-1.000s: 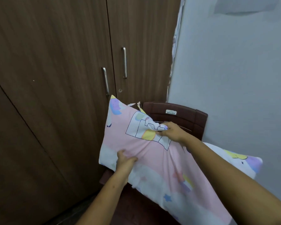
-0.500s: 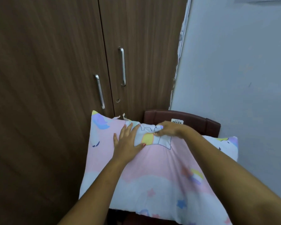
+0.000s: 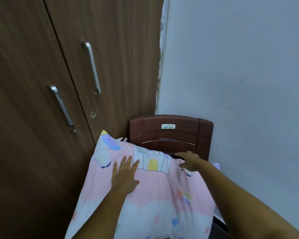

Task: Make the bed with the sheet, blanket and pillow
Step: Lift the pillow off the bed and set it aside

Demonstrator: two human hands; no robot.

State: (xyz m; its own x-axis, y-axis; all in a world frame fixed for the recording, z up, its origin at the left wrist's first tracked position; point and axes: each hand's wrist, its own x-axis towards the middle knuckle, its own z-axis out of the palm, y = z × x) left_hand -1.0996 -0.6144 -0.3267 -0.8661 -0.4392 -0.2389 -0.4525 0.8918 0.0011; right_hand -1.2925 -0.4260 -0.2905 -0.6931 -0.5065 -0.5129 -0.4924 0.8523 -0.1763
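Note:
A pink and white pillow with a castle print lies across a dark red plastic chair in the room's corner. My left hand presses flat on the pillow's upper left part with straight fingers. My right hand hovers at the pillow's top right edge, fingers spread and relaxed, holding nothing. No bed, sheet or blanket is in view.
A brown wooden wardrobe with two metal handles fills the left side, close to the pillow's left corner. A pale grey wall stands behind and to the right of the chair.
My right hand has let go of the pillow's top edge and opened. The pillow has settled lower on the chair, and my left hand stays flat on it.

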